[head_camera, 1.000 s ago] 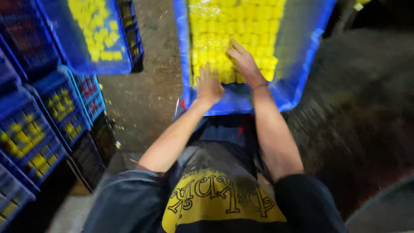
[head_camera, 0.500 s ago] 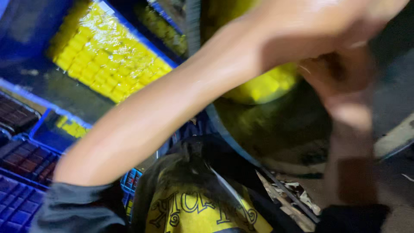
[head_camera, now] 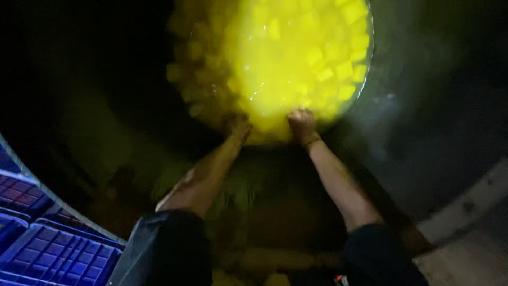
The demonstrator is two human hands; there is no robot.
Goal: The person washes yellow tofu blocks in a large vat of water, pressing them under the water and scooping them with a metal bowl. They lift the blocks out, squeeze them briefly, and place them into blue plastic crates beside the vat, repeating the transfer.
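Yellow cubes (head_camera: 296,58) fill the upper middle of the frame, a bright heap floating or sitting in yellow liquid inside a big round vat (head_camera: 370,90), whose curved metal rim shows along the heap's right edge. Both arms reach up the frame from the bottom toward the heap's lower edge. The left hand (head_camera: 239,127) sits at the lower left fringe of the cubes, blurred and in shadow, so I cannot tell whether its fingers are spread or closed, or whether they hold anything. The right hand (head_camera: 301,123) sits just beside it to the right, knuckles up and fingers curled under, touching the nearest cubes; whether it grips one is hidden. From both hands the cubes lie straight ahead, toward the top of the frame, and the right hand looks slightly deeper among them. The heap has no clear long axis. Blue plastic crates (head_camera: 47,254) with gridded bottoms stand at the lower left, well apart from the vat.
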